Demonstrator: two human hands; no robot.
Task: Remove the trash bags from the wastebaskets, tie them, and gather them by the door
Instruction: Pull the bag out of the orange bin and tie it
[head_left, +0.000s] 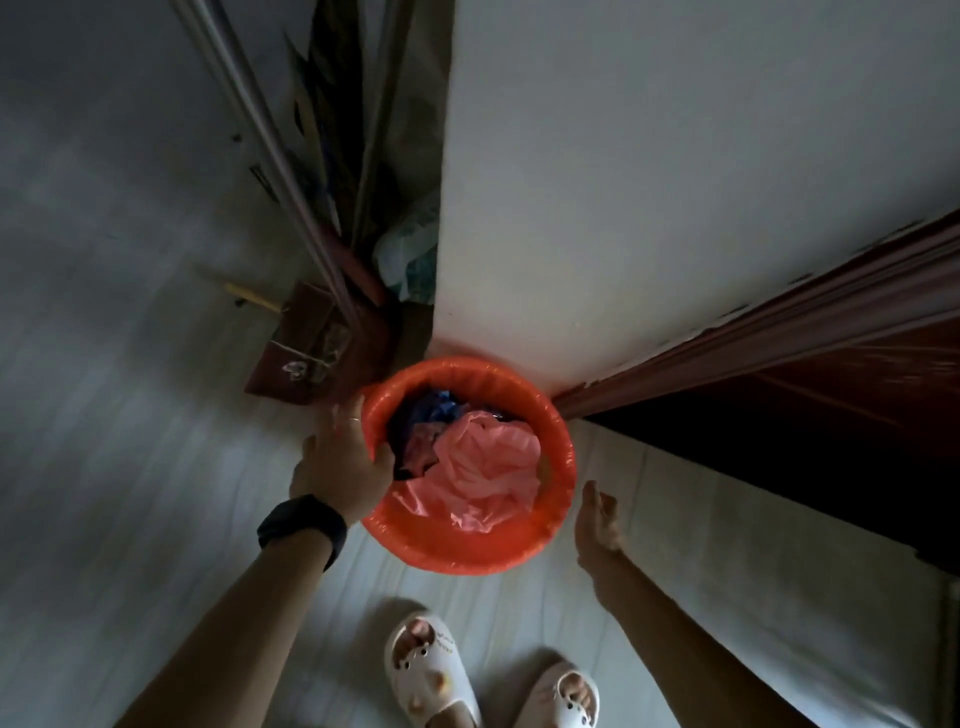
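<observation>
Left grip (345, 462) clamps the orange trash bag's (519, 545) rim, wastebasket upright, mouth up; right grip (597, 525) spread beside it.

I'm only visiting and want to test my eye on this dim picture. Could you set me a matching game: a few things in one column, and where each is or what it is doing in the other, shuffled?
Things:
1. left hand
2. right hand
3. pink crumpled bag
4. white slippers

States or places:
A. lying inside the wastebasket
B. open, beside the rim, not touching it
C. at the bottom edge, on the feet
D. gripping the rim of the orange trash bag

Pairs: 1-D, 2-B, 3-A, 4-C
</observation>
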